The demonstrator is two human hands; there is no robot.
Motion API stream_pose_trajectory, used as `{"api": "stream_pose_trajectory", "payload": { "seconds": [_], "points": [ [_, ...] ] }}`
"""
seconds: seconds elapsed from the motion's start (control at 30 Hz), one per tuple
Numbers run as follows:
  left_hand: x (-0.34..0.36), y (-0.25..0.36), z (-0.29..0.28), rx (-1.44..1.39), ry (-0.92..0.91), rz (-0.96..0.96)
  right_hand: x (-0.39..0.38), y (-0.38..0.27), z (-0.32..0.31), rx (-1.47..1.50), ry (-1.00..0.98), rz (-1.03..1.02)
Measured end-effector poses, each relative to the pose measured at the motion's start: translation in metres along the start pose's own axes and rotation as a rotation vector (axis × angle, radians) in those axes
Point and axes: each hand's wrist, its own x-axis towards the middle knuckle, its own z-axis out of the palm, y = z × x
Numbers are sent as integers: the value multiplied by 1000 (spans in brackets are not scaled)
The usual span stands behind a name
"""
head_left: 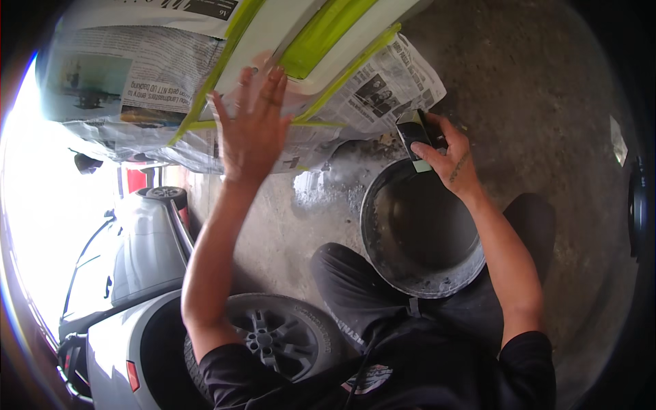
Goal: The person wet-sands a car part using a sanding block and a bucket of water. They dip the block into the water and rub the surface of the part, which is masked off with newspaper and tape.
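Observation:
My left hand (251,126) lies with fingers spread against a pale car body panel (318,85), just below a bright green taped strip (321,37). Newspaper (160,75) and green masking tape (217,85) border that panel. Over the rim of a dark round tub (367,236), my right hand (444,150) grips a dark block with a pale green edge, which looks like a sanding block (411,135). Grey, murky liquid seems to fill the tub, which sits between my knees.
Wet patches (321,184) mark the concrete floor under the panel. To the lower left stands a grey vehicle (113,348) with a large wheel (273,338) close to my left side. Another silver car (147,253) is beyond it, near the bright opening.

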Motion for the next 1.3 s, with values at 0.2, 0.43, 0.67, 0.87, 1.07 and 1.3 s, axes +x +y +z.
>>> {"api": "stream_pose_trajectory", "payload": {
  "seconds": [0.2,0.43,0.67,0.87,1.07,1.3],
  "points": [
    [28,-27,-28,134,133,79,-1,-1,-1,62,15,7],
    [41,-18,-48,-1,305,-50,1,-3,-3,123,20,43],
    [76,-24,-56,-131,394,-84,1,0,0,83,-12,9],
    [90,-34,-61,-284,517,-97,3,9,-4,-42,17,-83],
    [32,-28,-28,-158,214,0,2,1,-7,-10,-8,-36],
    [-4,0,8,-157,-48,-45,2,-1,-4,48,-44,90]
  ]
}}
